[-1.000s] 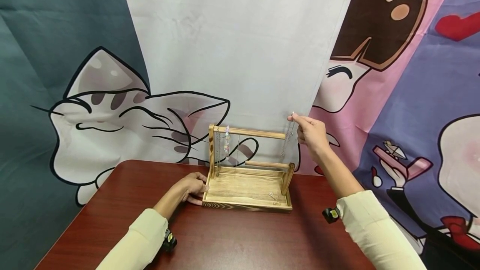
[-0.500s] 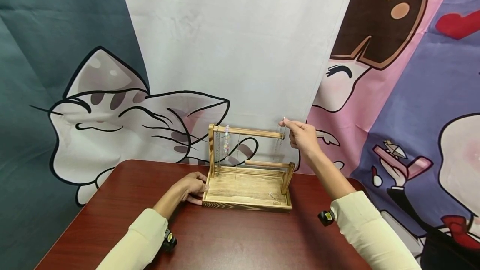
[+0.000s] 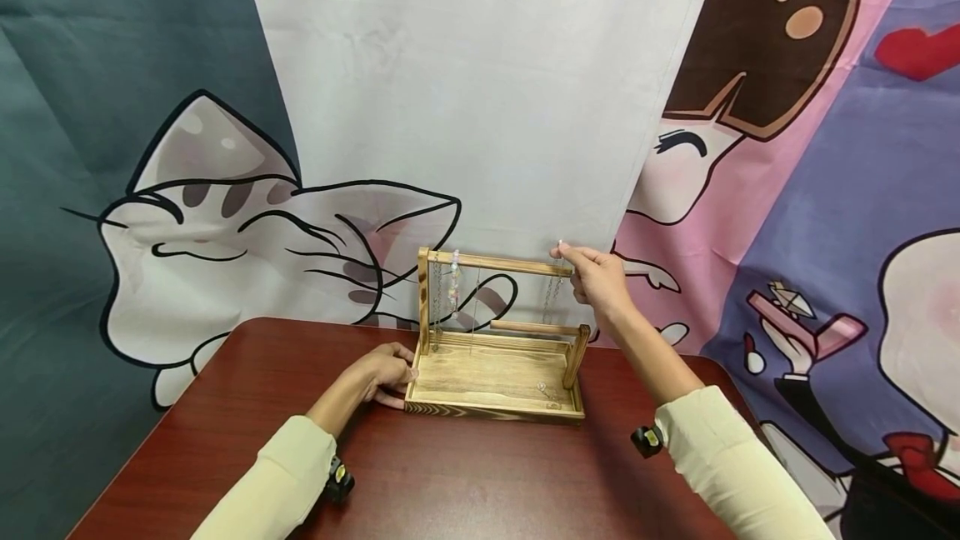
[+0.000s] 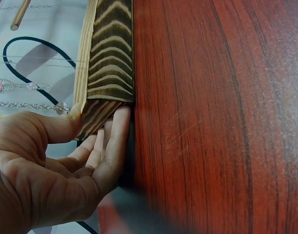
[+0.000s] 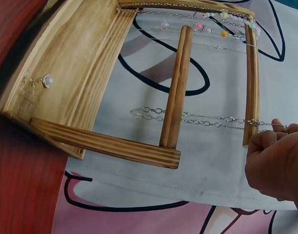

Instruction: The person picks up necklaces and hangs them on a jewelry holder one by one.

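Observation:
A wooden jewelry stand with a tray base and two bars stands on the table. My left hand grips the tray's left end; in the left wrist view the thumb lies on the rim and the fingers reach along the end wall and underside. My right hand pinches a silver chain necklace near the free right end of the upper bar. The chain hangs in two strands across that bar, down past the lower bar. What shows of the pinched end is tiny.
Farther left on the upper bar hang a pastel beaded bracelet, a silver chain and a thin necklace. Small jewelry with a pearl-like round lies in the tray's right part. Behind the reddish table hangs a cartoon-printed cloth.
My right hand has moved left and slightly down, bringing the chain necklace from beyond the upper bar's right end onto that bar. My left hand has stayed at the tray.

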Demonstrator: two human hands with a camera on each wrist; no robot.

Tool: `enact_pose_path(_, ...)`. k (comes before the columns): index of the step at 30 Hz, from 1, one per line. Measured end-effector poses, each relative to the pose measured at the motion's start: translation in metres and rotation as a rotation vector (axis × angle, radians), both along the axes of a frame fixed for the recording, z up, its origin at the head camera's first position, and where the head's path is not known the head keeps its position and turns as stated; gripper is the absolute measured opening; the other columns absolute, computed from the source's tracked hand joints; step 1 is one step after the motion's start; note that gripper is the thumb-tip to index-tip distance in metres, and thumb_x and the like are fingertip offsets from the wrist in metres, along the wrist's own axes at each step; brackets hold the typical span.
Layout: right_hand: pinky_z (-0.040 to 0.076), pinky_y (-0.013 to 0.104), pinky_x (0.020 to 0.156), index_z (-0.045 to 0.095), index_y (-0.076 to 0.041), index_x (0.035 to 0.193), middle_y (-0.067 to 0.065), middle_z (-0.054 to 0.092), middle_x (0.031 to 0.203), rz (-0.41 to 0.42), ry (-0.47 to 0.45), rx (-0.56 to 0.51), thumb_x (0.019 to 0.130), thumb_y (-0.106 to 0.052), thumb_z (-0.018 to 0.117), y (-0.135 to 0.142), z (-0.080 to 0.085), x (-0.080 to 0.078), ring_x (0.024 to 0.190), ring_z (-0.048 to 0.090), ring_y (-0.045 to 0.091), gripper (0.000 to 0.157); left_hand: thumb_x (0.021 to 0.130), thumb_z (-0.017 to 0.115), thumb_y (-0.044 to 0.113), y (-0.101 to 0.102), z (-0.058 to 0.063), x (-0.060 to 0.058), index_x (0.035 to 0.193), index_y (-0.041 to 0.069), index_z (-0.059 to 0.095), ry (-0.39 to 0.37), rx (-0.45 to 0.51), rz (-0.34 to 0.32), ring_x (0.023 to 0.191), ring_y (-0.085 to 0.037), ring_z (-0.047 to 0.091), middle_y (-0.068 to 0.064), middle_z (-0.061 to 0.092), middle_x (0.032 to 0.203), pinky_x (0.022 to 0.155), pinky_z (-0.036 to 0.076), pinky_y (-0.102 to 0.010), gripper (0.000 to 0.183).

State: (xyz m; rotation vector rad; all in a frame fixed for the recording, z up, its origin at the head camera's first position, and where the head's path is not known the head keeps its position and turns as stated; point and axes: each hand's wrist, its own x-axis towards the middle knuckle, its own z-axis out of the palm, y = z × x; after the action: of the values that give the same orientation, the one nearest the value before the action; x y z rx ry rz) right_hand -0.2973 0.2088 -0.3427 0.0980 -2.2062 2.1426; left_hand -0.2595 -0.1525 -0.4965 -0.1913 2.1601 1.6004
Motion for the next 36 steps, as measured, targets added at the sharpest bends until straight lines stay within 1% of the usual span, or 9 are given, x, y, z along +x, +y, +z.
enact_pose_path(2,0.026,0.017,0.047,0.086,-0.014,0.112,-0.01,0.068,0.082,0.005,-0.002,-0.001,0.112,-0.031,0.073,-0.002,-0.001,0.0,0.048,0.031,0.001,0.022,0.103,0.067,-0.002,0.0,0.0,0.0,0.138,-0.005,0.054,0.0,0.001,-0.001,0.089,-0.027,0.074,-0.022,0.073,0.107,0.073,0.074,-0.047,0.037)
enact_pose_path(3,0.025,0.017,0.047,0.085,-0.013,0.114,-0.009,0.067,0.082,0.005,-0.003,0.0,0.112,-0.031,0.073,-0.003,-0.002,0.0,0.048,0.03,0.001,0.022,0.103,0.067,-0.002,0.0,0.0,0.0,0.138,-0.005,0.054,0.0,0.001,-0.002,0.088,-0.027,0.074,-0.022,0.074,0.107,0.073,0.074,-0.047,0.037)
enact_pose_path(6,0.025,0.017,0.046,0.084,-0.008,0.118,-0.009,0.071,0.087,0.011,-0.003,0.0,0.112,-0.031,0.073,-0.007,-0.004,0.001,0.048,0.03,0.001,0.026,0.103,0.067,-0.001,0.0,0.001,0.0,0.138,-0.005,0.053,-0.002,0.004,-0.004,0.088,-0.026,0.074,-0.022,0.074,0.107,0.073,0.074,-0.047,0.038)
enact_pose_path(10,0.024,0.017,0.047,0.084,-0.005,0.12,-0.008,0.079,0.099,0.023,-0.006,-0.004,0.112,-0.03,0.073,-0.013,-0.006,0.001,0.048,0.031,0.001,0.029,0.103,0.067,-0.002,0.0,0.0,0.001,0.138,-0.005,0.053,-0.004,0.0,-0.002,0.088,-0.026,0.074,-0.021,0.074,0.106,0.073,0.074,-0.047,0.038)
enact_pose_path(14,0.024,0.018,0.047,0.084,-0.005,0.119,-0.007,0.082,0.099,0.029,-0.012,0.005,0.112,-0.031,0.073,-0.019,-0.007,0.001,0.048,0.03,0.001,0.029,0.103,0.066,-0.002,0.0,0.0,0.001,0.138,-0.005,0.053,-0.003,-0.002,0.0,0.088,-0.026,0.074,-0.021,0.074,0.106,0.073,0.074,-0.047,0.038)
enact_pose_path(20,0.025,0.018,0.047,0.081,0.0,0.124,-0.008,0.081,0.099,0.042,-0.011,0.015,0.113,-0.032,0.072,-0.028,-0.008,0.003,0.048,0.03,0.002,0.034,0.103,0.066,-0.002,0.001,0.0,0.001,0.138,-0.005,0.054,-0.003,0.002,-0.001,0.087,-0.026,0.075,-0.022,0.075,0.106,0.073,0.074,-0.048,0.037)
enact_pose_path(27,0.025,0.018,0.047,0.081,-0.001,0.125,-0.01,0.082,0.1,0.065,-0.008,0.019,0.113,-0.03,0.071,-0.036,-0.008,0.004,0.047,0.031,0.002,0.033,0.103,0.065,-0.004,0.002,0.004,0.001,0.138,-0.006,0.053,-0.004,-0.006,0.003,0.084,-0.026,0.075,-0.022,0.074,0.104,0.072,0.074,-0.049,0.037)
enact_pose_path(31,0.025,0.018,0.048,0.081,-0.002,0.126,-0.009,0.081,0.105,0.064,-0.01,0.027,0.113,-0.031,0.071,-0.041,-0.007,0.006,0.047,0.03,0.002,0.034,0.104,0.065,-0.004,0.003,0.007,0.002,0.137,-0.007,0.053,0.001,-0.014,0.007,0.084,-0.027,0.074,-0.022,0.072,0.103,0.071,0.074,-0.048,0.035)
enact_pose_path(36,0.027,0.018,0.048,0.081,-0.003,0.128,-0.001,0.08,0.124,0.065,-0.016,0.046,0.113,-0.033,0.071,-0.048,-0.009,0.006,0.048,0.032,0.002,0.035,0.104,0.065,-0.005,0.004,0.007,0.002,0.136,-0.006,0.053,-0.003,-0.012,0.012,0.083,-0.026,0.074,-0.021,0.072,0.102,0.071,0.074,-0.048,0.034)
